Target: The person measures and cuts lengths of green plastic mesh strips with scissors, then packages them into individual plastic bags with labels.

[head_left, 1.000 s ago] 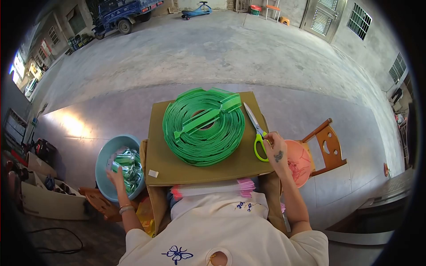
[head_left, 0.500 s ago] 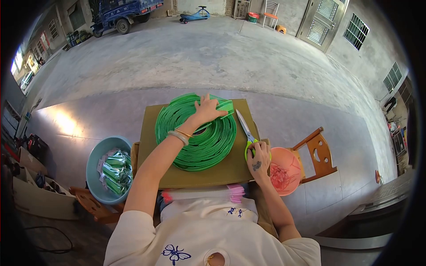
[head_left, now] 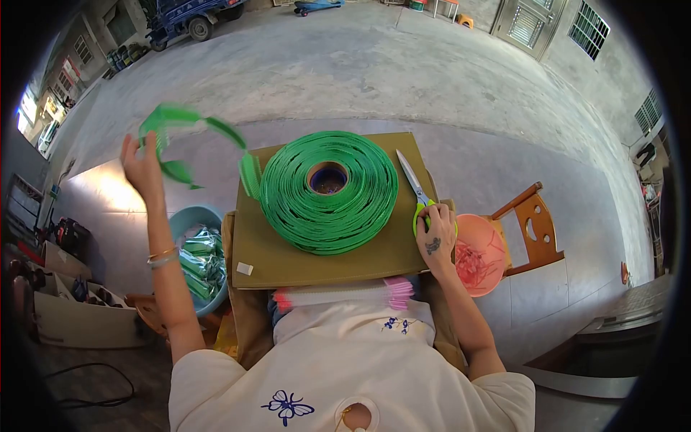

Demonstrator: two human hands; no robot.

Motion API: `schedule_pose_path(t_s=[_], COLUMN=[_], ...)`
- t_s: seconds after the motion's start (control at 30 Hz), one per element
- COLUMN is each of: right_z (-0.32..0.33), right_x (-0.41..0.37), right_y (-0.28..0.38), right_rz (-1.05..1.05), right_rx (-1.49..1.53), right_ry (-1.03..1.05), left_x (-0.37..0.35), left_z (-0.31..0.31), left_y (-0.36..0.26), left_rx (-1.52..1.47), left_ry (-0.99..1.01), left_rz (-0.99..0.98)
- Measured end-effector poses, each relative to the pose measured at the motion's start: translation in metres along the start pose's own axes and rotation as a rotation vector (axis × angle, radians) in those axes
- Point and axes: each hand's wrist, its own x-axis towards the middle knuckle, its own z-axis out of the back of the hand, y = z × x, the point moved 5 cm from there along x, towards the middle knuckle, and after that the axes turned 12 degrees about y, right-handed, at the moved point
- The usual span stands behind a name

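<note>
A large roll of green plastic strip (head_left: 345,227) lies flat on a brown cardboard box (head_left: 317,272), its cardboard core showing in the middle. From the roll's left side, a loose length of green strip (head_left: 180,114) loops out through the air, smeared by motion. My left hand (head_left: 145,173) is raised out to the left, away from the box, with its fingers closed on this strip. At the box's right edge, my right hand (head_left: 436,237) has its fingers around the yellow-green handles of a pair of scissors (head_left: 412,173). The blades rest on the cardboard, pointing away from me.
A blue basin (head_left: 196,214) with wrapped green bundles stands at left. To the right are a pink basin (head_left: 491,234) with pink scraps and a wooden chair (head_left: 541,229). Pink-and-white strips (head_left: 345,297) lie across my lap. A blue three-wheeled truck (head_left: 188,20) is parked far back.
My left hand has moved from the top of the roll out to the left, pulling a length of green strip off it. My right hand stays on the scissors. The view has shifted slightly.
</note>
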Motion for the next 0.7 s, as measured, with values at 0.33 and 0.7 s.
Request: schedule_pose_path(t_s=[0.33, 0.7], right_z=[-0.003, -0.005], right_x=[0.000, 0.000], right_y=[0.000, -0.002], right_rz=[0.007, 0.002], right_rx=[-0.014, 0.001], right_ry=[0.006, -0.001], left_x=[-0.094, -0.237], left_z=[0.082, -0.060], left_y=[0.009, -0.137], left_rx=[0.810, 0.040], left_ry=[0.392, 1.335], left_rz=[0.262, -0.409])
